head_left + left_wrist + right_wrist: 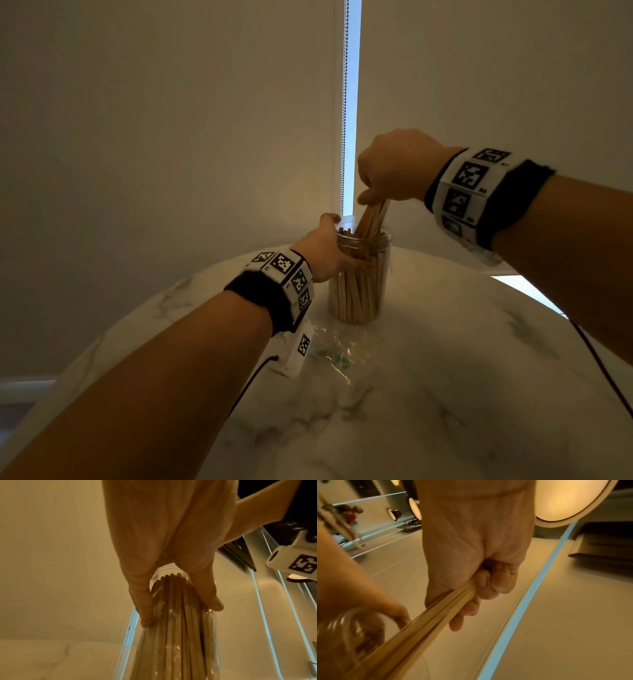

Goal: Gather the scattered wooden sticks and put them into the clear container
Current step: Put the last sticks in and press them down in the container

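Note:
A clear jar [359, 281] stands upright on the marble table [445, 377], packed with several wooden sticks. My left hand [325, 253] grips the jar near its rim; in the left wrist view its fingers [142, 609] wrap the clear jar [173, 635]. Above the jar's mouth my right hand [394, 168] grips a bundle of wooden sticks [373, 219] whose lower ends dip into the opening. The right wrist view shows the fingers [489, 582] curled round the stick bundle [426, 624], which slants down to the jar [351, 628].
A crumpled clear plastic bag [339, 349] lies on the table just in front of the jar. A roller blind with a bead chain [344, 102] hangs behind. A dark cable [599, 363] crosses the table's right side.

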`<move>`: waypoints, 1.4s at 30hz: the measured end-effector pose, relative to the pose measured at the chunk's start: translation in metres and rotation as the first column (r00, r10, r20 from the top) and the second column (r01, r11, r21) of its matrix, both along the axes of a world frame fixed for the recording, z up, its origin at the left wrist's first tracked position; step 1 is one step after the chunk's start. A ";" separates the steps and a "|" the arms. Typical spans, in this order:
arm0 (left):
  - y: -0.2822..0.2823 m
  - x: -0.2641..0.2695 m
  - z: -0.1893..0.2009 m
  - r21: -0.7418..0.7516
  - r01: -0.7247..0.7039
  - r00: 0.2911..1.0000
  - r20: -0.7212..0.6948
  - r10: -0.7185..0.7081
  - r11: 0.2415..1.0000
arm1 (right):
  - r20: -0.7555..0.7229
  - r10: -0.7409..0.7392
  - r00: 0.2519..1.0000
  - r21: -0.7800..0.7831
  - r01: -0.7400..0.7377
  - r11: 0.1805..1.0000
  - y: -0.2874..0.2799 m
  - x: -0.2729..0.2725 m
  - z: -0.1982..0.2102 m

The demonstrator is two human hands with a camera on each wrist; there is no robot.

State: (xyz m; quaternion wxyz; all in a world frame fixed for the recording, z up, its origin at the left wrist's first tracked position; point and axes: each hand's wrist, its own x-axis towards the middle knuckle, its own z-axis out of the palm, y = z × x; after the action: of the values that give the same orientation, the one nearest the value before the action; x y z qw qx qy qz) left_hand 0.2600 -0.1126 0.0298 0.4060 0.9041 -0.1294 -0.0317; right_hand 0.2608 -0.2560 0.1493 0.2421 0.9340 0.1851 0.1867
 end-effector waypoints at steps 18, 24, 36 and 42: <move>0.000 -0.001 0.002 0.009 -0.009 0.999 -0.033 0.009 1.000 | -0.045 0.092 0.995 0.177 -0.083 0.981 0.010 0.022 -0.009; 0.001 0.000 0.000 -0.003 -0.008 0.999 -0.053 0.008 1.000 | -0.087 0.131 0.988 0.156 -0.116 0.981 0.004 0.023 -0.001; 0.002 0.001 -0.002 0.006 0.002 0.999 -0.038 -0.002 1.000 | 0.026 0.268 0.963 0.269 -0.265 0.926 0.009 0.036 -0.022; 0.002 0.002 -0.004 -0.001 -0.014 0.998 -0.054 0.014 1.000 | -0.057 0.203 0.978 0.191 -0.189 0.963 0.016 0.030 -0.022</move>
State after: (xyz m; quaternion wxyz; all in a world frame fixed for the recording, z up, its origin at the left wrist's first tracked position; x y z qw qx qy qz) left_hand 0.2624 -0.1102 0.0261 0.4104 0.9035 -0.1120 -0.0529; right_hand 0.2907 -0.2397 0.1277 0.1278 0.9359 0.2675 0.1904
